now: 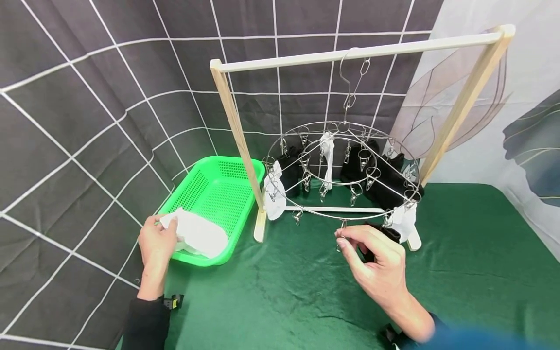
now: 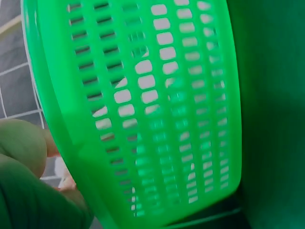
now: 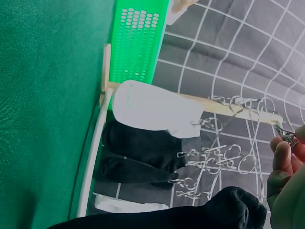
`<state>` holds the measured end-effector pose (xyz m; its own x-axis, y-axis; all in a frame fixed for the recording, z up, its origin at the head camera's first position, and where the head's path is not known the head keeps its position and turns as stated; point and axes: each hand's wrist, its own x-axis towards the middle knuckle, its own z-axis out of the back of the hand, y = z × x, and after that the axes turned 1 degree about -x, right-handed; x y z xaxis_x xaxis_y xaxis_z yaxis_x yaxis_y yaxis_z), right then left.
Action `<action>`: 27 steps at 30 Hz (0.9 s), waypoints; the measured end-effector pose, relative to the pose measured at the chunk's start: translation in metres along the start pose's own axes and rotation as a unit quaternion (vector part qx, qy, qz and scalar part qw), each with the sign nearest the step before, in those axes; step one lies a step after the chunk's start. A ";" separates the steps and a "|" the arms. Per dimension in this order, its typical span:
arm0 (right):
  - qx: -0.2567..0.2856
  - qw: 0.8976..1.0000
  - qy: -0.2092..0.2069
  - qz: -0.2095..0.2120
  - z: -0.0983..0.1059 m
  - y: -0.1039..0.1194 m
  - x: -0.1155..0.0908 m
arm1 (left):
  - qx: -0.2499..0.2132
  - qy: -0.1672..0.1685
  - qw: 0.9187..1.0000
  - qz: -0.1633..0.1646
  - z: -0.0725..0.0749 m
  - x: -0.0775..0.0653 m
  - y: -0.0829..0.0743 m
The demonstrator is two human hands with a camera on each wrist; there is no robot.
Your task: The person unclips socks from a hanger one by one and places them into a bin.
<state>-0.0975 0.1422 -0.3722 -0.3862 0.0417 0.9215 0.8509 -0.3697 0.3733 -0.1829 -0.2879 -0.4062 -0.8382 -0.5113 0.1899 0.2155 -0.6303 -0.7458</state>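
Right now the white sock (image 1: 203, 236) lies slantwise over the near end of the green basket (image 1: 218, 192), its cuff up at the left hand (image 1: 158, 240) and its rounded toe pointing right and toward the person. Its long axis runs from that cuff down to the basket's near right corner. The left thumb and fingers pinch the cuff's edge. Over to the right, the right hand (image 1: 379, 260) has thumb and forefinger pinching a metal clip (image 1: 340, 236) at the near rim of a round hanger (image 1: 344, 127).

The basket stands on the green-covered tabletop (image 1: 280, 291), its far part showing bare mesh; something pale under the sock's near edge is hard to make out. The hanger hooks over a wooden rack (image 1: 363, 52), with white socks and black socks dangling from it.

A dark piece behind the right hand is mostly hidden by the palm. In the left wrist view, the basket wall blocks most of the sock, only pale patches showing through the holes. The right wrist view cuts that hand off at the edge.
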 end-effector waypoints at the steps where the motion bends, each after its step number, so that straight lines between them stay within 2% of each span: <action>1: 0.000 1.000 0.000 -0.001 0.000 0.000 0.000 | 0.001 -0.017 1.000 -0.008 0.000 0.000 0.001; 4: -0.004 1.000 0.003 -0.002 0.000 0.001 0.000 | 0.008 -0.069 0.997 -0.044 0.000 0.000 0.003; 7: -0.007 1.000 0.006 -0.001 0.000 0.001 -0.001 | 0.004 -0.106 0.988 -0.108 -0.002 -0.004 -0.002; 9: -0.011 1.000 0.010 0.003 0.000 0.001 -0.001 | -0.009 -0.120 0.977 -0.178 -0.006 -0.011 -0.011; 11: -0.014 1.000 0.014 0.007 -0.001 0.000 -0.002 | -0.024 -0.118 0.958 -0.261 -0.011 -0.024 -0.027; 13: -0.018 1.000 0.018 0.011 -0.001 -0.001 -0.002 | -0.048 -0.101 0.929 -0.353 -0.017 -0.042 -0.050; 14: -0.020 1.000 0.019 0.013 -0.002 -0.002 -0.003 | -0.057 -0.090 0.911 -0.397 -0.019 -0.052 -0.063; 15: -0.020 1.000 0.021 0.013 -0.002 -0.002 -0.003 | -0.070 -0.080 0.891 -0.442 -0.022 -0.063 -0.077; 16: -0.020 0.999 0.022 0.013 -0.002 -0.003 -0.003 | -0.086 -0.071 0.868 -0.485 -0.025 -0.073 -0.091; 19: -0.022 0.999 0.025 0.015 -0.002 -0.003 -0.003 | -0.143 -0.053 0.784 -0.601 -0.033 -0.104 -0.136; 21: -0.023 0.999 0.027 0.018 -0.002 -0.002 -0.003 | -0.174 -0.039 0.732 -0.658 -0.038 -0.121 -0.162; 22: -0.025 0.999 0.028 0.020 -0.002 -0.002 -0.002 | -0.182 -0.031 0.712 -0.678 -0.041 -0.128 -0.173; 23: -0.027 0.999 0.028 0.022 -0.002 -0.001 -0.001 | -0.185 -0.021 0.697 -0.693 -0.044 -0.134 -0.183; 24: -0.029 0.999 0.028 0.025 -0.002 0.001 0.000 | -0.182 -0.011 0.687 -0.703 -0.048 -0.140 -0.191; 25: -0.032 0.999 0.029 0.027 -0.002 0.003 0.001 | -0.177 -0.001 0.682 -0.709 -0.051 -0.144 -0.198; 27: -0.036 0.998 0.032 0.029 -0.003 0.006 0.004 | -0.165 0.021 0.682 -0.712 -0.059 -0.151 -0.206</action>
<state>-0.0949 0.1378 -0.3664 -0.3606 -0.0413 0.9318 0.8459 -0.4354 0.3080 -0.1301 -0.0460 -0.3187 -0.0958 0.5043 0.8582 -0.9508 -0.3015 0.0710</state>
